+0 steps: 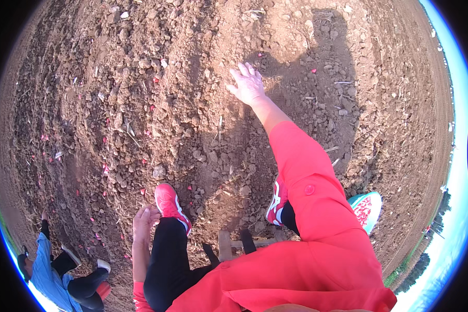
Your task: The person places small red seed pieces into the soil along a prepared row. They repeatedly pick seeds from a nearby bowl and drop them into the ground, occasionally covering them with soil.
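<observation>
My right hand (249, 84) reaches out over brown, cloddy soil (214, 163), palm down with the fingers apart. Nothing shows in it, though its underside is hidden. Two small pink-red pieces, like coated seeds or cloves, lie on the ground beyond it; the nearer is a pink piece (260, 55) just past the fingertips. Beside my left shoe (169, 202) hangs my left hand (145, 222), fingers curled; whether it holds anything is not visible. A teal basin (375, 199) with many pink-red pieces (362, 212) stands by my right side, partly behind my red sleeve.
More pink pieces (106, 168) lie scattered in rough rows to the left. A wooden frame (225, 245), perhaps a low stool, shows between my legs. My right shoe (277, 201) rests on the soil. Another person (50, 261) in a blue top crouches at lower left.
</observation>
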Motion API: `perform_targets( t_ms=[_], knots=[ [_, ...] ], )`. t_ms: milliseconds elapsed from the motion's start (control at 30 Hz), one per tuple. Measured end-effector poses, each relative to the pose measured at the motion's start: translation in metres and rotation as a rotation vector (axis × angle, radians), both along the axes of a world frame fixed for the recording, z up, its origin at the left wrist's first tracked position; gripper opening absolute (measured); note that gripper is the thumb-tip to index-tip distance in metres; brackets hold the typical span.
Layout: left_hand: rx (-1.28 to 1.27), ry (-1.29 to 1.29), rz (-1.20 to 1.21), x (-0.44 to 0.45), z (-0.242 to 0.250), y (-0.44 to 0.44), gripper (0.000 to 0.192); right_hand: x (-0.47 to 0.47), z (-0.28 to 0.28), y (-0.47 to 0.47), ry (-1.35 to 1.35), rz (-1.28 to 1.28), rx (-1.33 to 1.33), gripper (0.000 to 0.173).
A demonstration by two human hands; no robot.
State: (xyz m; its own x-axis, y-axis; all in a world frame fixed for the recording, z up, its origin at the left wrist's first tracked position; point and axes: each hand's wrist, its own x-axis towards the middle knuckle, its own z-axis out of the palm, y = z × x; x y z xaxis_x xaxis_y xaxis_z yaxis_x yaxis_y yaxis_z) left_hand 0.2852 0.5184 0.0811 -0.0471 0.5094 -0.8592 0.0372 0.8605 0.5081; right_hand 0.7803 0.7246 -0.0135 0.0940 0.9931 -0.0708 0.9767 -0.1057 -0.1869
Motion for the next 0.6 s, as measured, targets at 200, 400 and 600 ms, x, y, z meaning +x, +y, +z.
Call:
perform_targets(
  t_ms=[200,400,600],
  knots=[
    [-0.059,0.036,0.036,-0.003,0.000,0.004,0.034,0.006,-0.021,0.053,0.012,-0.002,-0.159,0.051],
    [-0.070,0.021,0.091,-0.003,-0.002,0.006,0.032,0.026,-0.034,0.026,0.081,-0.037,-0.072,0.025],
    [-0.052,-0.002,0.115,-0.004,-0.005,0.005,0.029,0.031,-0.021,-0.035,0.105,0.052,-0.121,0.018]
  ],
)
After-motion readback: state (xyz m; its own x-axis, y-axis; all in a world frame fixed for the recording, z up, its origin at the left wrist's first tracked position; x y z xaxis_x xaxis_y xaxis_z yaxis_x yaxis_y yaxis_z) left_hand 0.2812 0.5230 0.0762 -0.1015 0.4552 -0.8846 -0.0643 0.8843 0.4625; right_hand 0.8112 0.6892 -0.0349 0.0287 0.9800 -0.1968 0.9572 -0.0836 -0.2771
